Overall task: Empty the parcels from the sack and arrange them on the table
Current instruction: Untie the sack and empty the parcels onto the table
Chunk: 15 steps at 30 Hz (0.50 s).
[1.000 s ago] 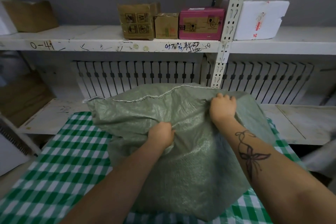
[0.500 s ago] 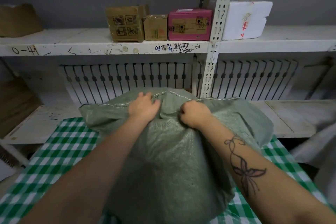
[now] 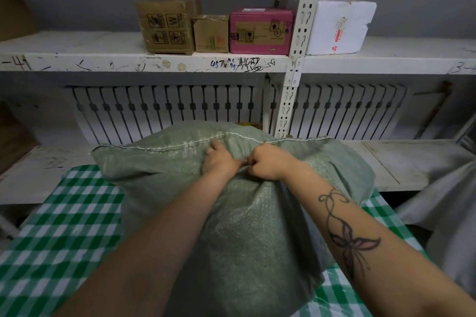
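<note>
Green sack (image 3: 167,175) — shelf edge (image 3: 103,63) inked "-41"

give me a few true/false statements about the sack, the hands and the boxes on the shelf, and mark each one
1. The left hand and the right hand both grip the green sack just below its stitched edge. True.
2. The green sack lies on a red checked cloth. False: the cloth is green and white.
3. On the shelf, the pink box stands between the small brown box and the white foam box. True.
4. The hands hold opposite corners of the green sack. False: they are close together near its middle.
</note>
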Motion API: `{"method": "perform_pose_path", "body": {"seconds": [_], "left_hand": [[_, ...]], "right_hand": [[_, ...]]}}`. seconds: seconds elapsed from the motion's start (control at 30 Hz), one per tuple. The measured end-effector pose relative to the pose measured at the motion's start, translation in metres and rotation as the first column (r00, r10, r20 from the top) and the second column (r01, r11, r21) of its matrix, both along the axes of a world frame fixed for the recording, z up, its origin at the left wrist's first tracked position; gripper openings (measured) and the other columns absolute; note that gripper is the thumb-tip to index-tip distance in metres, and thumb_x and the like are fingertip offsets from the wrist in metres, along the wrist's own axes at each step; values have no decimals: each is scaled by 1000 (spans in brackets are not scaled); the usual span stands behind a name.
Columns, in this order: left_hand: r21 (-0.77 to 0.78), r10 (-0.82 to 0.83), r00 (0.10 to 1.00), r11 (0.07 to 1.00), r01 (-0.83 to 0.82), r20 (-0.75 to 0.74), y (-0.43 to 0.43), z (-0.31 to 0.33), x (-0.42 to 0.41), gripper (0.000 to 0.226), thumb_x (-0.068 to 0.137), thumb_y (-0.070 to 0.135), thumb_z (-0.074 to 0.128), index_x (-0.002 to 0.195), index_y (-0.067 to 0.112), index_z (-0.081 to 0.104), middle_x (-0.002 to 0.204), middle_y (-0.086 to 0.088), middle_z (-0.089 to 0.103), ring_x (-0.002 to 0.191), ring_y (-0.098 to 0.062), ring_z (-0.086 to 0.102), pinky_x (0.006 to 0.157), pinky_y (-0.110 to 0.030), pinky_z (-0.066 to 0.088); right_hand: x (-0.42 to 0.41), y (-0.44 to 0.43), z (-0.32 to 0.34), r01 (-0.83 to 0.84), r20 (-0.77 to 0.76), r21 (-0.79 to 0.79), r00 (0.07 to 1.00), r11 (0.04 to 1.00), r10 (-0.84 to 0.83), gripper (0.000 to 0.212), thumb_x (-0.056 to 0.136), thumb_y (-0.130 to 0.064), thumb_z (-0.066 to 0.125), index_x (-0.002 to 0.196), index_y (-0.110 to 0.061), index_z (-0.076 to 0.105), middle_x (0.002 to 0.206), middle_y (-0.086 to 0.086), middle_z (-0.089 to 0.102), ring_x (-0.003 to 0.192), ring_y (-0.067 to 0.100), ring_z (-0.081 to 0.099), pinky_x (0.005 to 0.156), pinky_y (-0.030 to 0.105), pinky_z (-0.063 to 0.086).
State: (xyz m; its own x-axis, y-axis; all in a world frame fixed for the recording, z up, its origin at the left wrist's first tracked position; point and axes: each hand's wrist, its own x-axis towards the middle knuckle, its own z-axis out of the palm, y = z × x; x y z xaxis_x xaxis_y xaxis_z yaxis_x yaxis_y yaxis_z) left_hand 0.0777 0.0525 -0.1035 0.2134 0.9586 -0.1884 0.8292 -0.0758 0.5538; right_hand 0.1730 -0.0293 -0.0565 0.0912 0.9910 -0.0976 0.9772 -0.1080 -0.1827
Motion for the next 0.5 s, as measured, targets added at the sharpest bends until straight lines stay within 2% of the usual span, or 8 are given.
{"method": "perform_pose_path", "body": {"seconds": [0.07, 0.13, 0.2, 0.27, 0.33, 0.4, 0.43, 0.5], "left_hand": [[-21, 2, 999, 1000, -1, 40, -1, 2, 1, 61, 82, 44, 66, 126, 4, 50, 113, -14, 59, 101, -29, 59, 79, -37, 48], [38, -16, 995, 999, 12, 93, -1, 4, 1, 30, 90, 32, 58, 105, 7, 61, 100, -11, 63, 93, -28, 61, 73, -35, 46], [131, -10, 993, 991, -5, 118, -2, 8, 0, 18, 95, 31, 50, 91, 15, 58, 100, -8, 62, 90, -26, 58, 69, -32, 42], [242, -31, 986, 970, -10, 165, -3, 12, -4, 23, 96, 33, 46, 81, 17, 50, 99, -4, 55, 84, -21, 51, 66, -30, 37], [346, -77, 969, 938, -10, 237, 0, 15, -10, 24, 95, 36, 48, 79, 18, 52, 107, 0, 45, 102, -21, 47, 81, -32, 39], [434, -149, 973, 899, 59, 177, 1, 17, -16, 24, 95, 39, 46, 89, 19, 60, 123, 0, 43, 123, -22, 38, 104, -38, 27], [450, -200, 973, 884, 127, 119, 1, 18, -19, 27, 96, 39, 42, 95, 20, 61, 128, 1, 45, 125, -21, 38, 110, -40, 21], [438, -298, 952, 867, 237, 73, -1, 18, -26, 26, 99, 38, 36, 94, 21, 55, 111, -1, 57, 107, -19, 50, 109, -42, 26]], "right_hand": [[0, 2, -1, 30, -6, -2, 1000, 1000, -30, 27, 85, -30, 51, 82, -9, 67, 75, 5, 59, 75, 23, 55, 62, 25, 39], [-1, 5, 0, 87, -54, 4, 995, 996, -87, 39, 90, -43, 46, 74, -11, 60, 69, 2, 54, 72, 22, 54, 59, 26, 36], [-2, 9, 0, 159, -96, 47, 983, 986, -154, 41, 93, -44, 39, 89, -12, 63, 86, 6, 60, 86, 23, 58, 69, 30, 43], [-2, 14, 0, 261, -93, 123, 964, 958, -250, 33, 94, -30, 41, 119, -13, 54, 118, 10, 56, 110, 28, 54, 86, 40, 46], [0, 21, -1, 344, -16, 143, 939, 928, -345, 47, 92, -20, 42, 138, -14, 34, 136, 13, 41, 125, 32, 42, 96, 45, 41], [2, 28, 1, 369, 86, 103, 922, 924, -378, 62, 93, -16, 41, 148, -16, 14, 150, 16, 25, 136, 36, 28, 106, 51, 31], [4, 32, 0, 367, 90, 61, 924, 928, -371, 68, 93, -15, 40, 151, -18, 4, 156, 14, 15, 141, 37, 19, 110, 54, 24], [11, 42, -7, 334, 48, -50, 942, 941, -332, 71, 95, -15, 40, 152, -23, -1, 160, 8, 6, 145, 35, 10, 113, 60, 13]]}}
